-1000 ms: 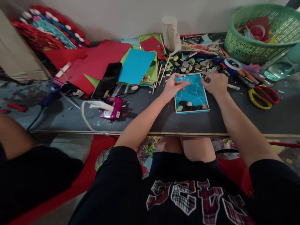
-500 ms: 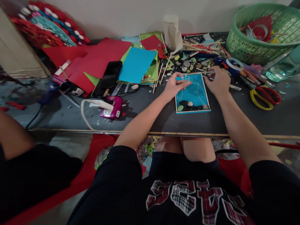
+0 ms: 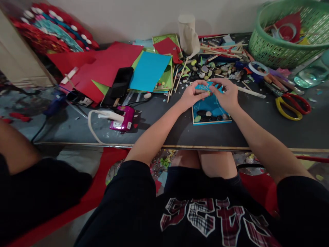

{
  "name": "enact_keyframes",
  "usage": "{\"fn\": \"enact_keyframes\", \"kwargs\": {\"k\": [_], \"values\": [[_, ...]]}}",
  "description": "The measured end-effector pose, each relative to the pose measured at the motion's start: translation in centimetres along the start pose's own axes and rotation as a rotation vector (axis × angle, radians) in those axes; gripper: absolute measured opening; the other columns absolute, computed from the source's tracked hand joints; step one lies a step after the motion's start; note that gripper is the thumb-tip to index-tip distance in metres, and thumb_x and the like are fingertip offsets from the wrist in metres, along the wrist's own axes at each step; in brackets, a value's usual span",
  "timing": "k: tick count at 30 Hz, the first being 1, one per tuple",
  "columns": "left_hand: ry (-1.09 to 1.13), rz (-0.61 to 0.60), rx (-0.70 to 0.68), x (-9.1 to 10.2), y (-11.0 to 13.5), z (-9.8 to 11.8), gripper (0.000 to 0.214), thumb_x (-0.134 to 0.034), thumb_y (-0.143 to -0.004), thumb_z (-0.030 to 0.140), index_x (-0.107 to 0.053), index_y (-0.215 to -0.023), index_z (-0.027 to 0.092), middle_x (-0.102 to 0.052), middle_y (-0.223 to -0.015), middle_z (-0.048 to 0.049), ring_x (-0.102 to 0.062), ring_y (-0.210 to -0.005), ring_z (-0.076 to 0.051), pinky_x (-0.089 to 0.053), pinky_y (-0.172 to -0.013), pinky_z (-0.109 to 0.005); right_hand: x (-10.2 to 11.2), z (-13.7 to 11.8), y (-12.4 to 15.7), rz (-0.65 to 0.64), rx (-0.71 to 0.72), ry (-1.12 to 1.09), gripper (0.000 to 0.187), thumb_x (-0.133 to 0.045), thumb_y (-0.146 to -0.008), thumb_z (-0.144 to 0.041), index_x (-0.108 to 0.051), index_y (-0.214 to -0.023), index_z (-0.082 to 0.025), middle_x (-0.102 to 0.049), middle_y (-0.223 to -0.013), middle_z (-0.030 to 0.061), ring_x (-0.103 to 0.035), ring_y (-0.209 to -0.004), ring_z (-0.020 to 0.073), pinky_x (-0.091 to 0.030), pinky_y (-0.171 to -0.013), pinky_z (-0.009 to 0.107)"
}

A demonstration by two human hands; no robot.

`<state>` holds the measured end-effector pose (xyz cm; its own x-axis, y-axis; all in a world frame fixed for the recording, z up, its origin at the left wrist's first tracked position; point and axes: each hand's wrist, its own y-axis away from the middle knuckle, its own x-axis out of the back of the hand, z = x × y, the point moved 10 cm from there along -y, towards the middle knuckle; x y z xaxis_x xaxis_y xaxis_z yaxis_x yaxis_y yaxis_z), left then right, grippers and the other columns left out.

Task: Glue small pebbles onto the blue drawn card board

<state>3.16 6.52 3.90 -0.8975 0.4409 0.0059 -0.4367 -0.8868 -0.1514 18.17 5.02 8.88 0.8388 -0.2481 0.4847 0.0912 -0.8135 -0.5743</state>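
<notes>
A blue panel (image 3: 210, 106) with a thin wooden frame lies on the dark table, with white lines drawn on it. Black, white and green pebbles (image 3: 202, 113) line its near edge. Above its upper part, my left hand (image 3: 191, 97) pinches a small yellowish pebble (image 3: 208, 93) between thumb and fingertips. Close against it, my right hand (image 3: 227, 96) has thumb and fingers drawn together at the same spot; whatever is between them is too small to make out. Both hands hide the panel's top edge.
Loose pebbles (image 3: 204, 69), wooden sticks (image 3: 221, 51) and a paper roll (image 3: 186, 31) are behind the panel. Scissors (image 3: 293, 107), a tape roll (image 3: 258, 68) and a green basket (image 3: 277, 51) stand right. Leftward are a purple power adapter (image 3: 123, 118), a phone (image 3: 122, 82) and coloured paper (image 3: 150, 70). Someone's arm (image 3: 17, 144) shows far left.
My right hand has moved left from the pebbles beyond the panel's right edge to meet my left hand over the panel. My left hand has stayed nearly in place.
</notes>
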Motion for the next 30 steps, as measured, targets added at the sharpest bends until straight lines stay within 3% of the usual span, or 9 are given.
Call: {"fn": "enact_keyframes", "kwargs": {"k": [3,7,14,21,25,30], "values": [[-0.006,-0.023,0.017,-0.4,0.1,0.2,0.053,-0.089,-0.085,0.045,-0.057,-0.121,0.021,-0.077,-0.086,-0.0004,-0.078,-0.086,-0.019,-0.061,-0.085,-0.033,0.1,0.0,0.0,0.001,0.012,0.002,0.040,-0.069,-0.096,-0.066,-0.082,-0.103,-0.029,-0.083,-0.100,0.0051,-0.073,-0.090,0.0248,-0.059,-0.086,0.044],[-0.020,-0.025,0.048,-0.4,0.2,-0.1,0.051,-0.087,-0.087,0.041,-0.056,-0.122,0.021,-0.079,-0.090,-0.0021,-0.079,-0.095,-0.021,-0.061,-0.089,-0.035,0.1,-0.6,0.1,0.005,0.041,0.030,0.037,-0.069,-0.098,-0.062,-0.078,-0.088,-0.027,-0.081,-0.092,0.0034,-0.071,-0.085,0.0225,-0.056,-0.099,0.047],[-0.003,-0.055,0.053,-0.7,0.2,-0.3,0.053,-0.088,-0.086,0.039,-0.057,-0.125,0.019,-0.082,-0.097,-0.0053,-0.080,-0.101,-0.023,-0.061,-0.090,-0.035,0.1,-1.0,0.2,0.008,0.041,0.067,0.030,-0.069,-0.097,-0.055,-0.076,-0.093,-0.026,-0.080,-0.094,0.0036,-0.069,-0.088,0.0226,-0.057,-0.092,0.042],[0.021,-0.053,0.049,-0.7,0.1,-0.2,0.057,-0.092,-0.081,0.045,-0.060,-0.120,0.019,-0.082,-0.098,-0.0068,-0.080,-0.101,-0.024,-0.062,-0.087,-0.034,-0.6,-1.1,0.3,-0.093,0.024,0.204,0.024,-0.062,-0.099,-0.048,-0.069,-0.091,-0.027,-0.075,-0.096,0.0088,-0.068,-0.099,0.0290,-0.056,-0.100,0.051],[0.001,-0.030,0.045,-0.3,0.0,-0.4,0.055,-0.091,-0.082,0.044,-0.065,-0.122,0.018,-0.079,-0.093,-0.0056,-0.079,-0.093,-0.022,-0.062,-0.088,-0.035,-1.1,-1.3,0.3,-0.143,0.058,0.221,0.024,-0.057,-0.101,-0.048,-0.067,-0.093,-0.027,-0.073,-0.099,0.0107,-0.067,-0.105,0.0307,-0.057,-0.103,0.053],[0.019,0.005,0.001,0.3,-0.3,-0.4,0.059,-0.093,-0.078,0.056,-0.071,-0.117,0.019,-0.078,-0.096,-0.0039,-0.074,-0.078,-0.015,-0.061,-0.080,-0.029,-1.3,-1.0,0.3,-0.155,0.047,0.220,0.025,-0.053,-0.102,-0.049,-0.067,-0.096,-0.029,-0.071,-0.102,0.0120,-0.066,-0.110,0.0329,-0.057,-0.105,0.057]]}}
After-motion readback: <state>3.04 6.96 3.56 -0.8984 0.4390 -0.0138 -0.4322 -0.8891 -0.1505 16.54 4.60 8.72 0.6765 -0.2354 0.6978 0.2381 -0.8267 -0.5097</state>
